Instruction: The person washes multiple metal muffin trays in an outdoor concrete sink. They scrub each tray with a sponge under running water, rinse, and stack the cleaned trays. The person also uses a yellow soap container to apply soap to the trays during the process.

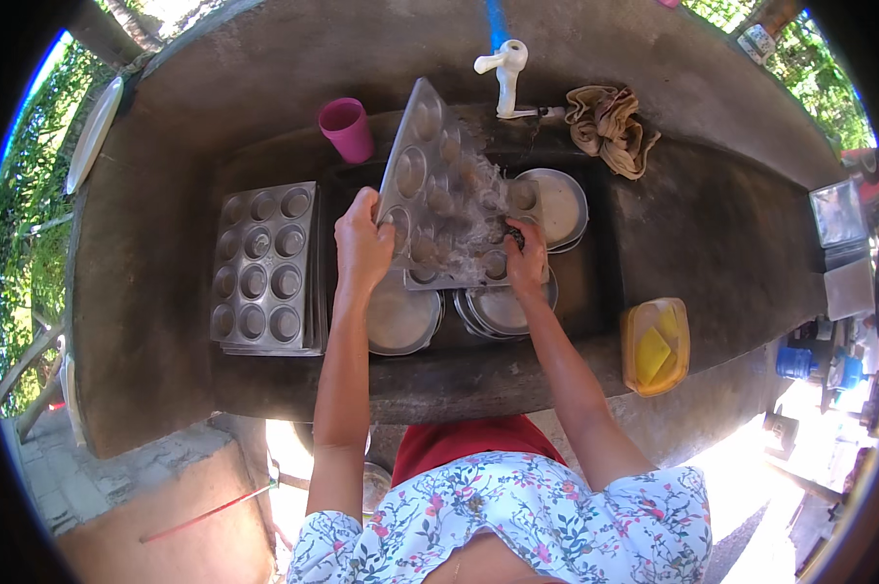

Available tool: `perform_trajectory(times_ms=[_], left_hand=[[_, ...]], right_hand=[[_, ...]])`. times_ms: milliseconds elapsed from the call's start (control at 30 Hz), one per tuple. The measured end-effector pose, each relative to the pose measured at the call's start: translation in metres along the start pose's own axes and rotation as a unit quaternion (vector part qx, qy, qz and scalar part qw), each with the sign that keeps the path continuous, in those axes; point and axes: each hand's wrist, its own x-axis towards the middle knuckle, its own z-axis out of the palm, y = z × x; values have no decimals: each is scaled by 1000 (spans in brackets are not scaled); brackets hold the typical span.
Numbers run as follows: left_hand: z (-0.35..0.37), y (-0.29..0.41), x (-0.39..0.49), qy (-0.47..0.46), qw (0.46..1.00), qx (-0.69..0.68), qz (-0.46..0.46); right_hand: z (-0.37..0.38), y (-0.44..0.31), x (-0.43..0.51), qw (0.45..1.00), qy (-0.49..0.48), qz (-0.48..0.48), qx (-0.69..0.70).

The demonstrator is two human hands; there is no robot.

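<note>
My left hand [366, 239] grips the left edge of a metal muffin tin [412, 171], which is tilted up over the sink basin. Water splashes over the tin's right part. Near its right side, my right hand [527, 255] has its fingers closed on a dark scouring pad [516, 237]. Another muffin tin [523, 193] lies beneath, on top of round metal pans [403, 314]. More round pans [560, 204] sit at the right of the basin. Above the basin stands a white plastic faucet [508, 73]; splashing hides part of the held tin.
Stacked muffin tins [264, 270] stand on the left ledge. A pink cup [346, 130] is behind the basin, and a crumpled brown cloth [608, 130] lies right of the faucet. A yellow plastic container [656, 347] with a yellow sponge sits at the front right. Concrete walls rise around the counter.
</note>
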Motion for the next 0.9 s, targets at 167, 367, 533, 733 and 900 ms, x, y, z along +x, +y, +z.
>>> perform_trajectory(times_ms=[167, 367, 533, 733, 900], left_hand=[[-17, 52, -9, 13, 997, 59, 49], [-34, 26, -22, 74, 995, 48, 45], [-75, -52, -59, 187, 969, -132, -93], [-68, -153, -128, 394, 765, -494, -121], [-66, -204, -144, 515, 725, -436, -140]], right_hand=[[25, -14, 1, 998, -10, 0, 63], [34, -23, -1, 994, -32, 45, 93], [20, -54, 23, 992, -76, 27, 94], [25, -97, 49, 982, -116, -112, 101], [49, -99, 32, 981, -167, -59, 84]])
